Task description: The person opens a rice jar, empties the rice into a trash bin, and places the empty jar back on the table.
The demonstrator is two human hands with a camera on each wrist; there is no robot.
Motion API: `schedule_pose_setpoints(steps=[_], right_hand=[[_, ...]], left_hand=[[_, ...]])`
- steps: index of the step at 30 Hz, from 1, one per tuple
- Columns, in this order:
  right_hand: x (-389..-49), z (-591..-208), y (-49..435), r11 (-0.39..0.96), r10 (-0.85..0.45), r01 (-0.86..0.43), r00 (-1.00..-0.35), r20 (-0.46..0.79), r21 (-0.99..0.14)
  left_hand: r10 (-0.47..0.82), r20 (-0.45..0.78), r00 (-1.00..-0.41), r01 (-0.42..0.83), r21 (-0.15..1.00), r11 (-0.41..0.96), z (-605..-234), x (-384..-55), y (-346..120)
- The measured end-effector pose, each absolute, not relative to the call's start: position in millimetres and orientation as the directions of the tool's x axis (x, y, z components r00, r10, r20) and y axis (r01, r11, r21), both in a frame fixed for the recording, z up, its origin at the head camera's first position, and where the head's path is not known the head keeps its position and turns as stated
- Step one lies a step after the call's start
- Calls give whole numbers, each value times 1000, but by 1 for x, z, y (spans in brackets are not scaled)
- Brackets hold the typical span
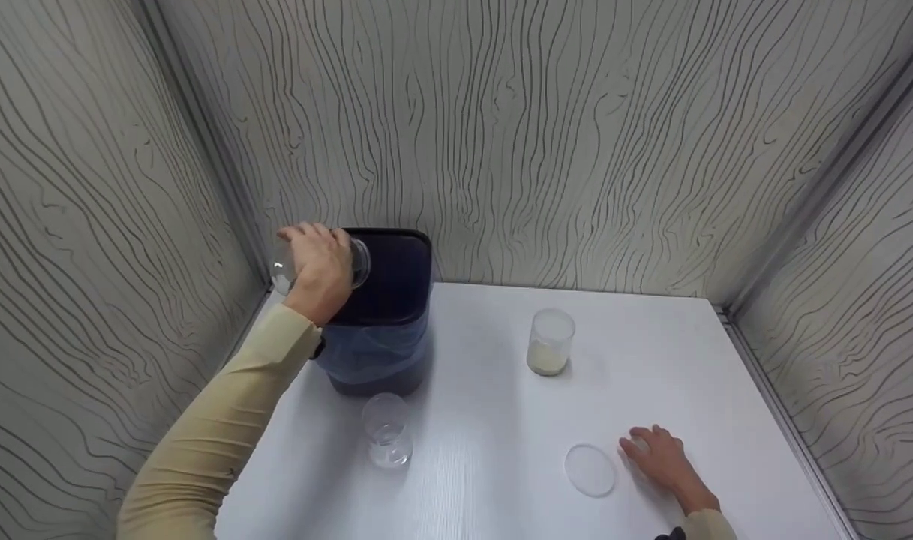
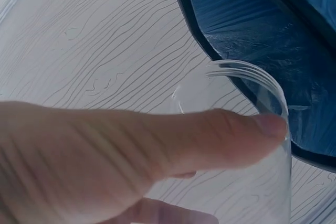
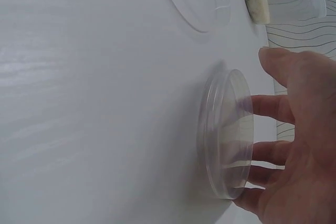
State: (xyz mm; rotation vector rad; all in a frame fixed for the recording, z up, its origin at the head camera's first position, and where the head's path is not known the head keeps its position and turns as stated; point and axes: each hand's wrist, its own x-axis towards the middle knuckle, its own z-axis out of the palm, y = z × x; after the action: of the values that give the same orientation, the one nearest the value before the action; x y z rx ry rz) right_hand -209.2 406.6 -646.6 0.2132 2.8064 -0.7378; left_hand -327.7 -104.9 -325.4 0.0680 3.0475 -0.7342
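Note:
Tipped sideways, a clear plastic jar (image 1: 360, 262) has its mouth over the bin rim. My left hand (image 1: 318, 262) grips it, the thumb (image 2: 231, 135) lying along its wall near the mouth. The dark bin (image 1: 379, 352) has a blue liner. At the lower right, my right hand (image 1: 660, 459) is low over the table, fingers spread around the far side of a clear round lid (image 3: 226, 135), thumb apart from it. A second clear lid (image 1: 591, 469) lies flat to the left of that hand.
A clear jar (image 1: 551, 341) with a pale yellowish layer at its bottom stands toward the back of the white table (image 1: 471, 420). Another clear container (image 1: 388, 431) stands in front of the bin. Wood-patterned walls (image 1: 501, 150) enclose the back and both sides.

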Motion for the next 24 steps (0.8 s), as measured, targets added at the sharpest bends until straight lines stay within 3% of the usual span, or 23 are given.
schedule_pose_setpoints(steps=[8, 16, 24], right_hand=[[-210, -645, 408, 857, 80, 209, -957, -279, -471], [-212, -644, 409, 865, 73, 201, -957, -281, -461], [-212, -643, 406, 861, 91, 221, -953, -289, -458]], left_hand=[[94, 96, -991, 54, -358, 932, -324, -327, -109], [158, 158, -975, 88, -379, 921, -322, -330, -112], [203, 227, -952, 122, -325, 938, -322, -330, -113]])
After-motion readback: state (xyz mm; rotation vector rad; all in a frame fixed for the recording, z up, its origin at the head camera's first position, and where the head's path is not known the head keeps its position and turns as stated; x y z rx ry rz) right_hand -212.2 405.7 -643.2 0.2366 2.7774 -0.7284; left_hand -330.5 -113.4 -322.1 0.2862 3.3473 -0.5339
